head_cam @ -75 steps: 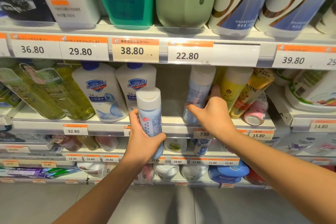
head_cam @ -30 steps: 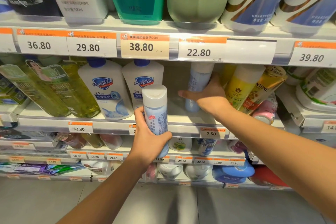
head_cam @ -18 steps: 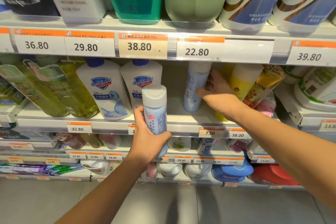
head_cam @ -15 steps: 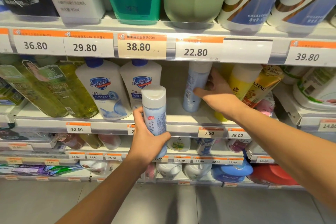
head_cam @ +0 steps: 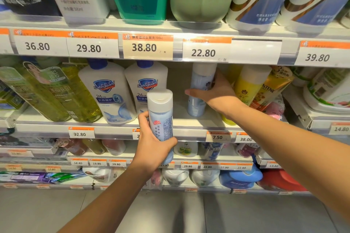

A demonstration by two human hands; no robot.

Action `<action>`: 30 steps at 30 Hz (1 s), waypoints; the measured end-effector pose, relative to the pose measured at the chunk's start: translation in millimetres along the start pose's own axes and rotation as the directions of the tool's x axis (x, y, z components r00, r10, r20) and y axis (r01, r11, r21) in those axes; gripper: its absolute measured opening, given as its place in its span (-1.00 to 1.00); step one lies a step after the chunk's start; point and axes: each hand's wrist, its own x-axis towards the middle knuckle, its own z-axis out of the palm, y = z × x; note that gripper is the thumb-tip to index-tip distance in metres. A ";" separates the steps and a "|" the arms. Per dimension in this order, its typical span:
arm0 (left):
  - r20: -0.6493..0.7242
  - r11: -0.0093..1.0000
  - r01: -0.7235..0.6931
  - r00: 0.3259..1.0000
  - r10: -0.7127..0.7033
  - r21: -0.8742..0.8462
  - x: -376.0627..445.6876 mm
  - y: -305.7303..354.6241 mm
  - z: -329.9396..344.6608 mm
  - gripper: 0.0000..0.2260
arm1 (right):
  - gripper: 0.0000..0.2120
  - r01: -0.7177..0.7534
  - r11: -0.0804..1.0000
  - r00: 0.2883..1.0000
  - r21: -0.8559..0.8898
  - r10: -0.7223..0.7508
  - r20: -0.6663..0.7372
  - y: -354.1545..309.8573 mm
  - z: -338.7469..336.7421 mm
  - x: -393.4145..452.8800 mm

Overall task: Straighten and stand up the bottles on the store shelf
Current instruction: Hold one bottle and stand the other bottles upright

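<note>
My left hand (head_cam: 151,143) grips a pale blue bottle with a white cap (head_cam: 161,115), upright, in front of the middle shelf's edge (head_cam: 113,128). Deeper on that shelf stands a second pale blue bottle (head_cam: 198,91), nearly upright, with my right hand (head_cam: 216,92) wrapped around its right side and the thumb across its front. Right of it a yellow bottle (head_cam: 248,85) and a gold Pantene tube (head_cam: 270,89) lean to the right, and a pink bottle (head_cam: 274,108) lies on its side behind my forearm.
Two white Safeguard bottles (head_cam: 108,91) and green-yellow bottles (head_cam: 56,92) fill the shelf's left part. Between the Safeguard bottles and the standing blue bottle is a gap of bare shelf (head_cam: 180,117). Large bottles line the shelf above; price tags run along each edge.
My right hand has slid from the bottle's front and base to its right side and set it nearly upright, further back. My left hand has kept the other bottle almost still.
</note>
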 end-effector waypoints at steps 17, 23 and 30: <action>-0.008 1.000 -0.019 1.000 0.019 -0.006 -4.7 -5.3 -4.0 -0.31 | -0.49 -0.011 0.990 0.999 0.143 0.004 0.052 0.4 -8.9 -14.5; 0.001 1.000 -0.022 1.000 0.022 0.006 -5.1 -3.2 -3.3 -0.32 | -0.48 0.028 0.994 1.000 0.102 -0.028 -0.007 2.1 -10.7 -10.0; -0.003 1.000 -0.023 1.000 0.023 0.014 -5.1 -6.4 -0.3 -0.32 | -0.46 0.034 0.998 0.999 0.062 -0.032 -0.040 1.6 -9.5 -6.0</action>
